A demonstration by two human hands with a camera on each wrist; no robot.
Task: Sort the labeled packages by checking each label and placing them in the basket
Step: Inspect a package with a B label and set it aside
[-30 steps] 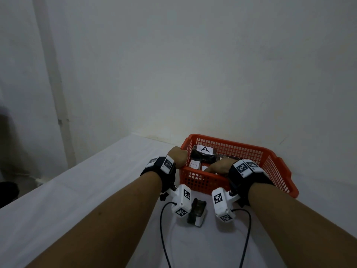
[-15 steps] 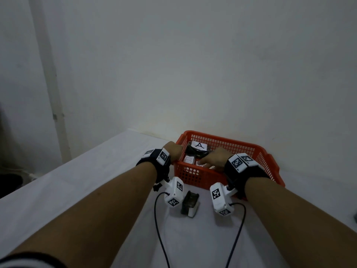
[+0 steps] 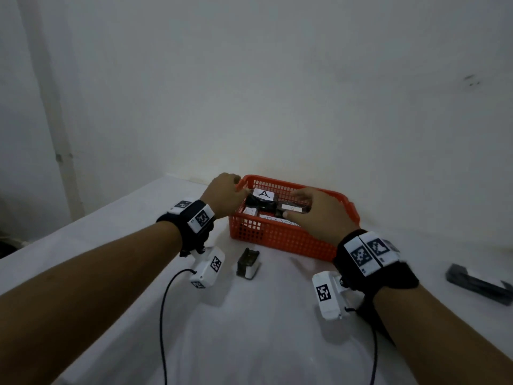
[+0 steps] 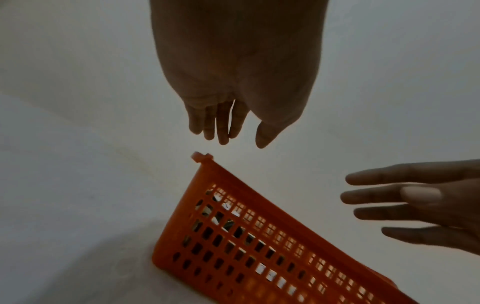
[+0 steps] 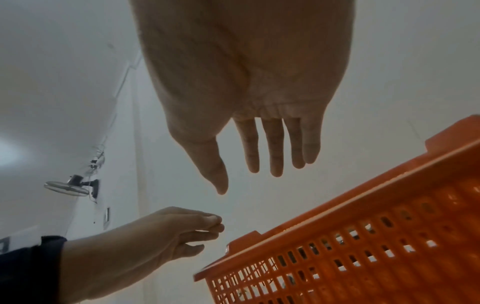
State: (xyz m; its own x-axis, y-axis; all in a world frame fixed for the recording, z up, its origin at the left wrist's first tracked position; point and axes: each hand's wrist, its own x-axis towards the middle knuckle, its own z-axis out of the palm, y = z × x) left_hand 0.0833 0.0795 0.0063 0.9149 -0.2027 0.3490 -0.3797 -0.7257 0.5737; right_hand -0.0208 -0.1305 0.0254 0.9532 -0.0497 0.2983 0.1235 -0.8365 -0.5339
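Note:
An orange mesh basket [image 3: 277, 241] stands on the white table against the wall. Inside lie dark packages with white labels, one marked "A" [image 3: 263, 194] and another [image 3: 291, 209] to its right. My left hand [image 3: 234, 187] hovers over the basket's left rear corner [image 4: 202, 158], fingers [image 4: 223, 127] hanging relaxed and holding nothing. My right hand [image 3: 302, 201] hovers above the basket's right front, its fingers [image 5: 275, 148] straight and empty. A small dark and white package [image 3: 248, 263] lies on the table just in front of the basket.
A dark flat object [image 3: 477, 284] lies on the table at the far right. The wall rises right behind the basket. A wall fan [image 5: 70, 187] shows in the right wrist view. Cables hang from both wrist cameras over the near table.
Both hands have lifted away from the basket's rim and inside and now hover above it, further apart. The packages in the basket stay put.

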